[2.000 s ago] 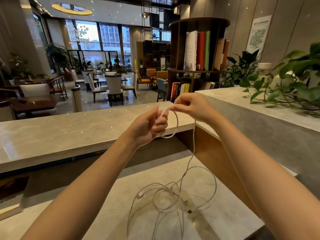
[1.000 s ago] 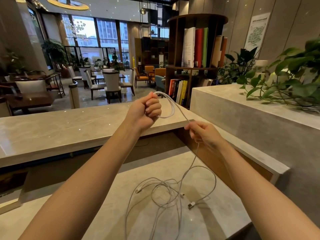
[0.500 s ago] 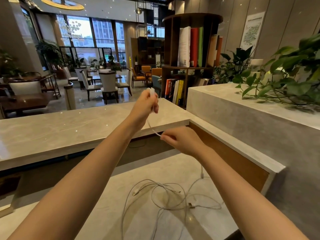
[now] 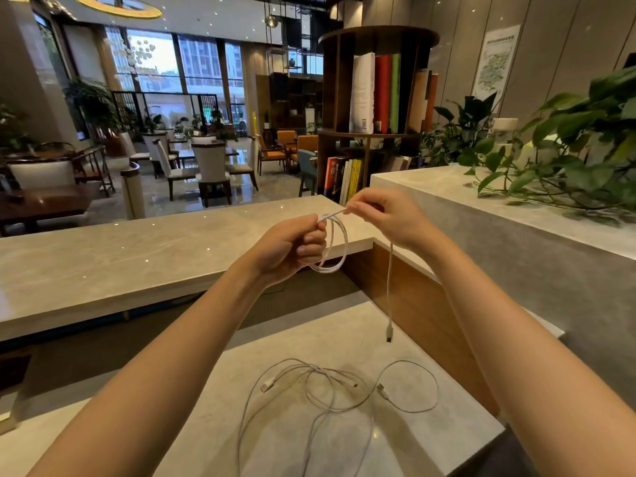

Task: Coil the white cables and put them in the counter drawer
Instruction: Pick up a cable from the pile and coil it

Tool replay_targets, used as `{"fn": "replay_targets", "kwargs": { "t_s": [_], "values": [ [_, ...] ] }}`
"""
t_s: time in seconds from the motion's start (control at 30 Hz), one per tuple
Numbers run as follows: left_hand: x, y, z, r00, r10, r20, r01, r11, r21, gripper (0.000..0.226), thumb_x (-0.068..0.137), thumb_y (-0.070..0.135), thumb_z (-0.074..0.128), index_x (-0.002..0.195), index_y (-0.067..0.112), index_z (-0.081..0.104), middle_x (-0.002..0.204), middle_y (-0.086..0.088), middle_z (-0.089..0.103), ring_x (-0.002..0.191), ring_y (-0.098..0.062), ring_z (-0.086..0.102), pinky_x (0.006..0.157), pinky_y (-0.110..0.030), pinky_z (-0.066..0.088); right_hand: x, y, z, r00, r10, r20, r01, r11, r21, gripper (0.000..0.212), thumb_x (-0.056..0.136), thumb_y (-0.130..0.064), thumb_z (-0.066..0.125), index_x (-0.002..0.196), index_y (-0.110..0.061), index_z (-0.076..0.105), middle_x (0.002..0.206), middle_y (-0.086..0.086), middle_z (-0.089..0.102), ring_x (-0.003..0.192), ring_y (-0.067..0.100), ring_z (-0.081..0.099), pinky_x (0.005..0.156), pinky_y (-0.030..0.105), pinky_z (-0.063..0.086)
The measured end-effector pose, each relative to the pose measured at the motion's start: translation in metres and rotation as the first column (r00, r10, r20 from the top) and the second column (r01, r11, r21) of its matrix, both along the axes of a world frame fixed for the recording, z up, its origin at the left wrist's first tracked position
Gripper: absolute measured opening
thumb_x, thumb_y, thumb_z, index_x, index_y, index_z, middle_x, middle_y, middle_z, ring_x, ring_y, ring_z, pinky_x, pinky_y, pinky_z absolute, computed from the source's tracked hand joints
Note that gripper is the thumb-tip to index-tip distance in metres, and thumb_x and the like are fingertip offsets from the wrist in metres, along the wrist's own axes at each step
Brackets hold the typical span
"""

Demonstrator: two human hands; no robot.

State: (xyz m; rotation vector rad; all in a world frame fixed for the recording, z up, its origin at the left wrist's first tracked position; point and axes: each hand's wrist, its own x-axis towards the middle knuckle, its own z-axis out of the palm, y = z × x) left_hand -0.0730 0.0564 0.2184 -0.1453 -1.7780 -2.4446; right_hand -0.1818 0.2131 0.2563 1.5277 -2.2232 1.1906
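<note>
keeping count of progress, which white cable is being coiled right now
The cable looped in the left hand; the other cables lie loose on the counter.

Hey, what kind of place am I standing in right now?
Probably a hotel or cafe lobby, seen from behind a stone reception counter: dining chairs at tables, a round bookshelf, and potted plants.

— Where is there room to move a hand?

— Over the low counter, mostly near the left edge, where the top is bare. Loose white cables lie tangled in the middle of it. A cable end hangs in the air just above them.

— What blocks the sides?

— A wooden panel stands along the right. The high counter shuts off the far side. The left hand and right hand fill the air above, close together.
</note>
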Motion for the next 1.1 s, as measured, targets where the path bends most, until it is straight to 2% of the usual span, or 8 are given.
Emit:
{"fn": "replay_targets", "kwargs": {
  "t_s": [0.27, 0.4, 0.53, 0.63, 0.87, 0.93, 1.03, 1.1],
  "values": [
    [0.001, 0.008, -0.007, 0.966, -0.24, 0.094, 0.205, 0.936, 0.285, 0.022, 0.093, 0.03, 0.043, 0.085, 0.01, 0.049, 0.056, 0.005, 0.042, 0.043, -0.004, 0.036, 0.041, -0.012, 0.031, -0.008, 0.0, -0.033, 0.977, -0.159, -0.142, 0.18, 0.972, 0.149, 0.023, 0.094, -0.021, 0.053, 0.107, -0.013, 0.069, 0.103, 0.0, 0.056, 0.094, 0.012, 0.05, 0.079, 0.024, 0.042],
    [-0.002, 0.017, -0.008, 0.98, -0.188, 0.064, 0.17, 0.96, 0.222, 0.023, 0.095, 0.025, 0.039, 0.081, 0.011, 0.05, 0.053, 0.005, 0.043, 0.041, -0.005, 0.037, 0.04, -0.013, 0.032, 0.006, -0.007, -0.043, 0.952, -0.17, 0.255, 0.158, 0.985, 0.067, 0.023, 0.094, -0.023, 0.052, 0.101, -0.013, 0.072, 0.085, -0.002, 0.069, 0.077, 0.015, 0.063, 0.068, 0.022, 0.05],
    [-0.003, 0.023, -0.009, 0.998, 0.015, 0.055, -0.006, 0.987, -0.163, 0.031, 0.101, 0.023, 0.031, 0.079, 0.011, 0.05, 0.055, 0.005, 0.044, 0.046, -0.006, 0.036, 0.043, -0.015, 0.034, 0.014, -0.007, -0.045, 0.668, -0.092, 0.739, 0.189, 0.981, -0.049, 0.019, 0.092, -0.023, 0.057, 0.099, -0.013, 0.072, 0.087, 0.005, 0.072, 0.074, 0.017, 0.07, 0.055, 0.019, 0.055],
    [-0.005, 0.023, -0.014, 0.979, 0.205, 0.001, -0.185, 0.883, -0.432, 0.029, 0.101, 0.024, 0.032, 0.079, 0.012, 0.047, 0.058, 0.003, 0.041, 0.052, -0.009, 0.033, 0.049, -0.018, 0.031, 0.016, -0.005, -0.044, 0.5, -0.059, 0.864, 0.225, 0.972, -0.064, 0.017, 0.09, -0.022, 0.06, 0.092, -0.01, 0.072, 0.087, 0.006, 0.073, 0.082, 0.02, 0.07, 0.07, 0.029, 0.058],
    [-0.014, 0.022, -0.028, 0.942, 0.331, -0.05, -0.304, 0.782, -0.544, 0.027, 0.1, 0.027, 0.037, 0.081, 0.012, 0.05, 0.06, 0.005, 0.041, 0.051, -0.006, 0.036, 0.052, -0.019, 0.032, 0.02, -0.009, -0.052, 0.213, 0.081, 0.974, 0.086, 0.991, -0.101, 0.03, 0.096, -0.03, 0.048, 0.08, -0.011, 0.066, 0.054, 0.003, 0.062, 0.066, 0.018, 0.057, 0.077, 0.036, 0.05],
    [-0.017, 0.023, -0.029, 0.928, 0.368, -0.063, -0.339, 0.76, -0.555, 0.029, 0.1, 0.025, 0.037, 0.075, 0.016, 0.049, 0.06, 0.004, 0.041, 0.052, -0.008, 0.036, 0.052, -0.021, 0.031, 0.018, -0.009, -0.057, 0.271, 0.074, 0.96, 0.037, 0.995, -0.088, 0.034, 0.095, -0.041, 0.047, 0.088, -0.012, 0.065, 0.059, 0.002, 0.06, 0.07, 0.016, 0.057, 0.083, 0.037, 0.05],
    [-0.018, 0.022, -0.032, 0.907, 0.416, -0.068, -0.384, 0.75, -0.538, 0.03, 0.1, 0.023, 0.038, 0.073, 0.016, 0.049, 0.061, 0.002, 0.041, 0.053, -0.009, 0.034, 0.051, -0.021, 0.031, 0.016, -0.008, -0.066, 0.678, -0.074, 0.731, -0.003, 0.995, 0.104, 0.016, 0.089, -0.026, 0.061, 0.097, -0.013, 0.064, 0.092, 0.006, 0.065, 0.093, 0.02, 0.062, 0.076, 0.026, 0.052],
    [-0.017, 0.021, -0.032, 0.909, 0.414, -0.044, -0.382, 0.786, -0.486, 0.03, 0.1, 0.022, 0.038, 0.074, 0.014, 0.051, 0.061, 0.001, 0.039, 0.053, -0.009, 0.033, 0.05, -0.02, 0.03, 0.016, -0.007, -0.07, 0.822, -0.154, 0.548, 0.072, 0.983, 0.169, 0.008, 0.089, -0.012, 0.058, 0.096, -0.015, 0.062, 0.092, 0.004, 0.063, 0.086, 0.016, 0.061, 0.067, 0.019, 0.049]
  ]
}}
